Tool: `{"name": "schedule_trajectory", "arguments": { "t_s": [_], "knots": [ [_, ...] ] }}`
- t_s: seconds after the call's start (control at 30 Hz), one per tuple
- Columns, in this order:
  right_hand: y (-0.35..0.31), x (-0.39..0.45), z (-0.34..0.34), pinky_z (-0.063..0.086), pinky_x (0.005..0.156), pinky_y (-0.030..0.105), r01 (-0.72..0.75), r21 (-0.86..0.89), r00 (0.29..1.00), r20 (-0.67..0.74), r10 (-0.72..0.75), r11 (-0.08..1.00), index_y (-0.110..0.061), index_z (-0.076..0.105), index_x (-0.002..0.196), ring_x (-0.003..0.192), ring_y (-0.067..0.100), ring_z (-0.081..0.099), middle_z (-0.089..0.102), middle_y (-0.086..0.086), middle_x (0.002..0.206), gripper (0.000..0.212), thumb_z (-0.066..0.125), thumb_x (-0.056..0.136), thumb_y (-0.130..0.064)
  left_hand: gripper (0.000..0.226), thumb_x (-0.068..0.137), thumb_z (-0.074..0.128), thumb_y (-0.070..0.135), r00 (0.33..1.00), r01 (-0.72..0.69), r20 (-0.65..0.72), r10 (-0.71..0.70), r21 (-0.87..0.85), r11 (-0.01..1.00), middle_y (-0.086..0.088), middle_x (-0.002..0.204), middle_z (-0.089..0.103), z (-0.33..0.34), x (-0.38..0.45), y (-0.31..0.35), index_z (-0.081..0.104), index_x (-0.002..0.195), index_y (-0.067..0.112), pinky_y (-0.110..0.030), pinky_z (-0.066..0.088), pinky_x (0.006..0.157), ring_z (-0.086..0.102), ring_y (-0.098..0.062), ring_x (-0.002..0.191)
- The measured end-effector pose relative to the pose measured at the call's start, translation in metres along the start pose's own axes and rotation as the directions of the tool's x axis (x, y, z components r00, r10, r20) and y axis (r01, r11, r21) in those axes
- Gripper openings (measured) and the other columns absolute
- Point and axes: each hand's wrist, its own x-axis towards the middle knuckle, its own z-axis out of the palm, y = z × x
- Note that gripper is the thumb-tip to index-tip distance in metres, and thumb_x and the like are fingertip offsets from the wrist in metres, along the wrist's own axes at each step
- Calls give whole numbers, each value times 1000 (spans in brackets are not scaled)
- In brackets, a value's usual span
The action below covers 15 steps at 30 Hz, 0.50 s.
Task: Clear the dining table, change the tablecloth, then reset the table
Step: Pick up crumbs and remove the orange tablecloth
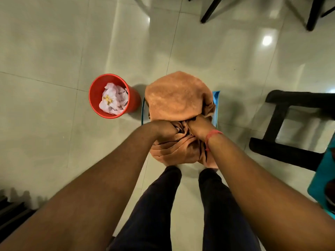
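Bare forearms, no sleeves — red thread bracelet [211, 135] on right wrist; dark trousers [154, 214].

Glossy pale floor tiles [54, 42] fill the frame, with a bright light reflection [267, 40] at upper right. Black chair legs [211, 9] stand along the top edge; a black stool [282, 124] at right.

No legible text, labels or nos. anywhere (bin, cloth incl.).
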Motion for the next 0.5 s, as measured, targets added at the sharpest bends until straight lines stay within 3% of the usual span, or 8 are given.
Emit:
{"name": "schedule_trajectory", "arguments": {
  "t_s": [0.07,0.13,0.2,0.23,0.27,0.33,0.4,0.5],
  "knots": [
    [7,-33,-5,46,81,34,118,79,993,-22,-117,990,-17,53,121,104,27,60,62,10,118,28,48,96,-28,36,87,51,51,986,-87,141,88,-12,996,-1,119,65,-6,-23,-1,64,113,29,-41,48,100,58,-24,114],
    [23,-68,-6,52,91,37,210,-3,975,67,-210,978,-30,41,135,111,21,59,59,-1,127,52,60,88,-43,77,76,59,69,957,-124,277,82,134,983,4,153,40,-5,-40,-1,36,145,43,-44,38,112,40,-22,137],
    [37,-83,5,50,99,43,228,-375,974,89,-210,899,-32,22,148,129,27,49,43,3,148,93,68,72,-62,121,63,67,79,980,-106,201,9,475,874,0,163,20,13,-45,-6,1,156,40,-47,34,115,29,-26,145],
    [44,-82,15,49,99,44,216,-543,975,82,-205,812,-27,16,150,133,32,44,35,8,153,100,68,71,-61,123,64,73,72,994,-59,105,-4,590,806,-6,160,28,24,-45,-9,1,157,35,-48,39,110,36,-30,141],
    [47,-77,23,49,97,44,194,-639,979,77,-189,744,-23,15,151,132,35,44,34,13,153,94,67,78,-51,111,71,76,59,1000,-24,15,19,637,770,-10,151,40,33,-39,-12,10,156,31,-48,46,103,46,-32,133],
    [47,-59,30,49,92,44,191,-637,977,50,-208,747,-23,23,149,124,37,52,43,16,146,66,53,90,-25,68,82,71,38,983,-55,-110,146,586,808,-10,131,59,35,-26,-14,41,142,26,-46,53,92,60,-31,115],
    [45,-37,28,50,92,43,207,-574,974,49,-219,792,-27,34,148,115,38,58,49,19,140,56,45,94,-17,42,83,68,31,958,-104,-204,201,406,908,-10,115,68,23,-17,-17,60,123,21,-40,53,88,65,-33,104],
    [34,-11,9,48,85,34,224,-398,971,172,-167,890,-12,60,128,103,35,63,63,21,122,32,48,99,-17,30,86,60,25,911,-75,-406,65,-8,997,-11,102,71,10,-9,-24,68,112,13,-31,49,85,66,-30,100]
  ]
}}
